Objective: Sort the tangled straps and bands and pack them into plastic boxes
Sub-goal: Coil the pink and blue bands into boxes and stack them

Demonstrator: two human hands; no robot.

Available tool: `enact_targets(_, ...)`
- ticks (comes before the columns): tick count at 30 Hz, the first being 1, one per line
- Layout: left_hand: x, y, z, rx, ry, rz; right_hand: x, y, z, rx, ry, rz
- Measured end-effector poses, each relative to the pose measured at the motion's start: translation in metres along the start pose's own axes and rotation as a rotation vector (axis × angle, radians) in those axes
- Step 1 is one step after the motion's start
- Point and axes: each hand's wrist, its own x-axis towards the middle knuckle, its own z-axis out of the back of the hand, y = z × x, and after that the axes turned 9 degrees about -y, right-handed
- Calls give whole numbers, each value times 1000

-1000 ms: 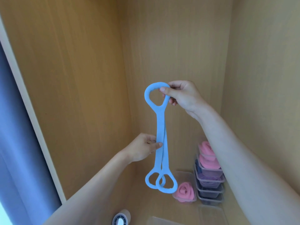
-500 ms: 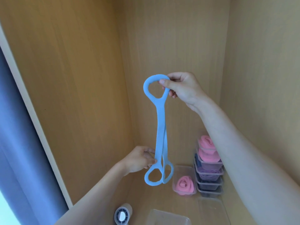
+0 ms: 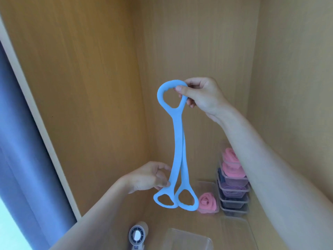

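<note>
A light blue rubber band with loop handles hangs folded in front of a wooden cabinet corner. My right hand pinches its top loop between thumb and fingers. My left hand pinches the two hanging strips just above the two bottom loops, which dangle side by side. Below on the shelf a clear plastic box holds a rolled pink band. A stack of clear boxes at the right holds pink rolls on top and purple and dark bands lower down.
An empty clear box sits at the bottom edge, with another clear lid or box to its right. A small white round device stands at the bottom left of the shelf. Wooden walls enclose three sides; a blue curtain hangs left.
My left hand slid down the strips from mid-length to just above the bottom loops. The two bottom loops have swung apart side by side. My right hand kept its hold on the top loop.
</note>
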Motion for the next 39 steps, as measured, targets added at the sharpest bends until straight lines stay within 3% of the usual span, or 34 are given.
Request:
enact_targets(7,2,-21,-11,3,11,-78,-4,5,-8,12,11,16)
enact_targets(12,12,-42,-8,121,-205,-140,-3,4,-3,12,10,22)
enact_targets(17,22,-56,4,-64,-247,-233,-3,1,0,33,7,26)
enact_targets(26,30,-57,11,-40,-352,-167,-16,-8,7,88,-73,20)
enact_targets(29,30,-57,20,-173,-365,-98,-49,-18,15,131,-90,21)
enact_targets(39,31,-60,49,-505,-485,-24,-157,-93,11,207,46,-296)
